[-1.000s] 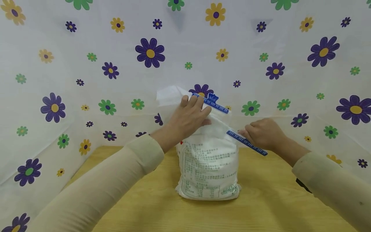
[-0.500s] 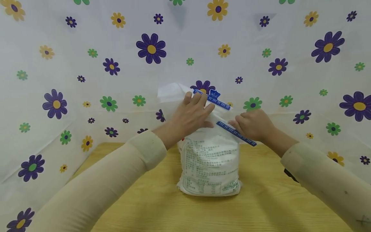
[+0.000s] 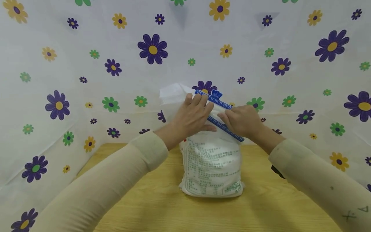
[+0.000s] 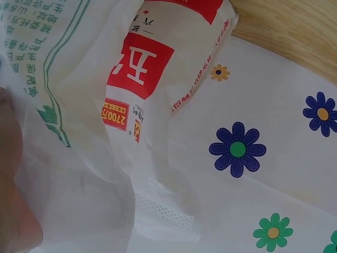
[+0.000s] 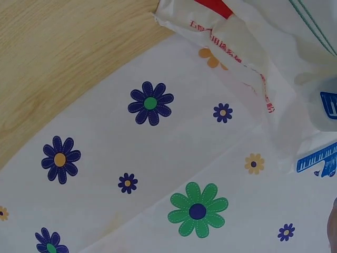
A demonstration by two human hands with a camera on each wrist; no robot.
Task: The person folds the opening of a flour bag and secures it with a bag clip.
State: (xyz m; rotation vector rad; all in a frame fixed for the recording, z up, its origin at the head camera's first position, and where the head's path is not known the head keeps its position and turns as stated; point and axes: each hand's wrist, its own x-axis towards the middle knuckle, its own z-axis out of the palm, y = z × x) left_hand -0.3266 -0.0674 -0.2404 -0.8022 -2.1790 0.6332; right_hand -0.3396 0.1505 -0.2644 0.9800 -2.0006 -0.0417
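A white plastic bag with green print (image 3: 214,167) stands upright on the table, its top a loose clear-white sleeve. My left hand (image 3: 192,117) grips the bag near its mouth, fingers over the top and thumb below. At the mouth sits a long blue clip with a piano-key pattern (image 3: 220,102), slanting down to the right. My right hand (image 3: 243,120) pinches a second such clip (image 3: 232,133), which slants across the bag's upper right, below the first. The left wrist view shows the bag's red-printed side (image 4: 139,66); the right wrist view catches one clip (image 5: 316,158) at its edge.
A light wooden table (image 3: 156,206) lies under the bag. Behind it and to both sides hangs a white sheet with purple, green and yellow flowers (image 3: 127,87).
My right hand has moved left with its clip, from out past the bag's right side to over its upper part. My left hand keeps its grip at the top.
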